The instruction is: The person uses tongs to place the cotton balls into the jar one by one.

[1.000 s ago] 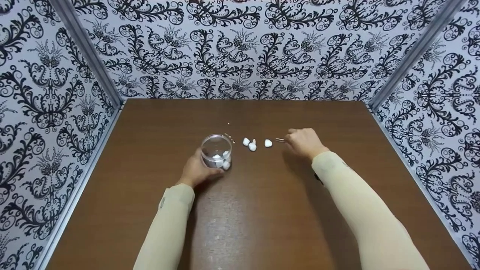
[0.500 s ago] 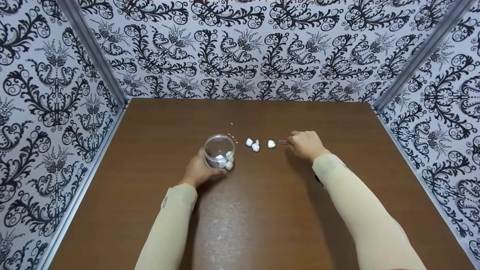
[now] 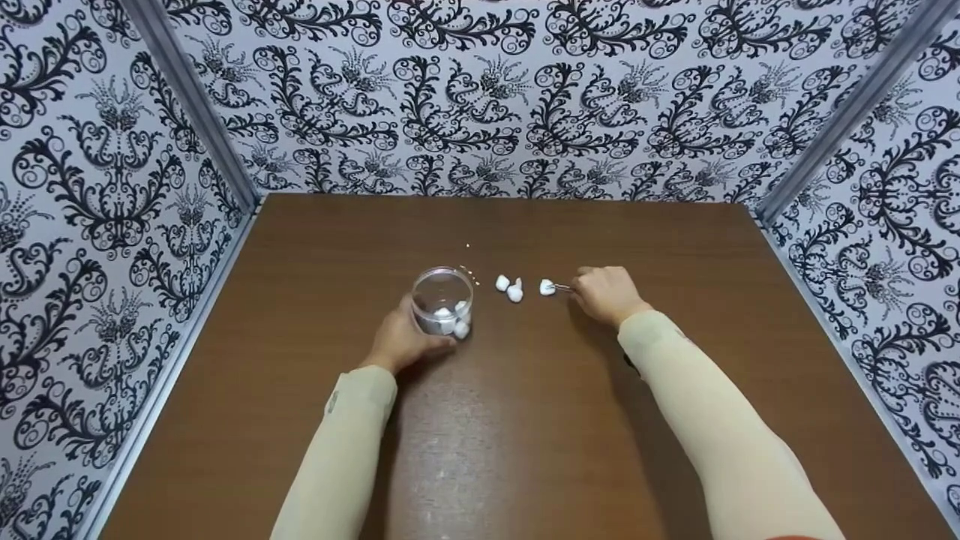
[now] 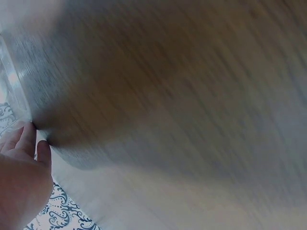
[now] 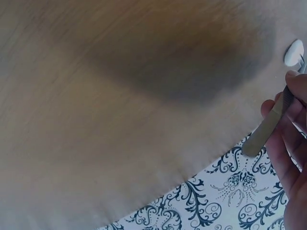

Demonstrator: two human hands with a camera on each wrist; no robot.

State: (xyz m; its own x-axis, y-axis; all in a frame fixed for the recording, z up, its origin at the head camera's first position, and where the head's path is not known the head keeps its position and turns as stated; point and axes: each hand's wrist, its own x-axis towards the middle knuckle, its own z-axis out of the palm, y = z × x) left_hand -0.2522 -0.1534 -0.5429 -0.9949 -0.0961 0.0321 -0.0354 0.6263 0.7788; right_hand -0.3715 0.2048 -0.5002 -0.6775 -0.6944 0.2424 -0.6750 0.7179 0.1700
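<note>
Tweezers have reached the rightmost white ball, well inside the table edges.

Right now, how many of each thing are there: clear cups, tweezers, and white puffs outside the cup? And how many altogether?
Clear cup: 1
Tweezers: 1
White puffs outside the cup: 3
Total: 5
The puffs inside overlap too much to count, so they're left out.

tweezers: metal | jar: glossy, perhaps plastic | white lump: matt | table: glossy wood-grain
</note>
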